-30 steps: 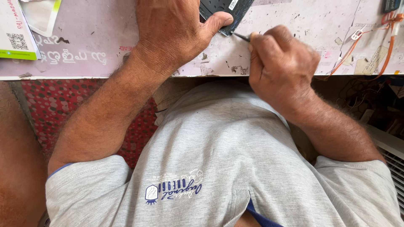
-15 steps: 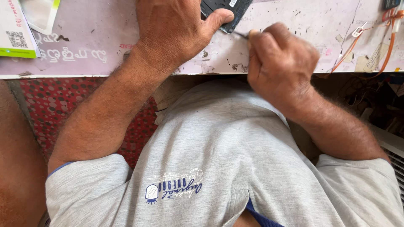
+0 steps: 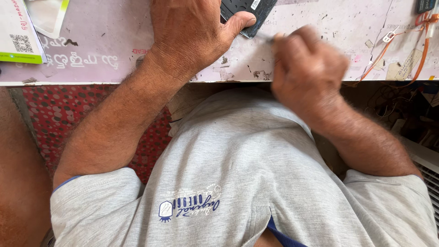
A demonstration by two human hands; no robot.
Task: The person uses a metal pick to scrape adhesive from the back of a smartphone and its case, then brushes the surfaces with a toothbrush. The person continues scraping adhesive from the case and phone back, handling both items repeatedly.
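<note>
Dark flat device (image 3: 249, 11) at the counter's (image 3: 329, 23) far edge, left hand (image 3: 192, 32) pressed flat on it, thumb along its corner, blurred right hand (image 3: 308, 68) closed around a thin tool (image 3: 270, 40) just beside it, orange wires (image 3: 423, 27) well right

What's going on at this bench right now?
A person works at a worn pinkish table. The left hand presses down on a dark flat device at the far edge, thumb along its corner. The right hand, blurred, grips a thin metal tool whose tip points at that device's corner. Orange wires lie to the right, a white and green box to the left.
</note>
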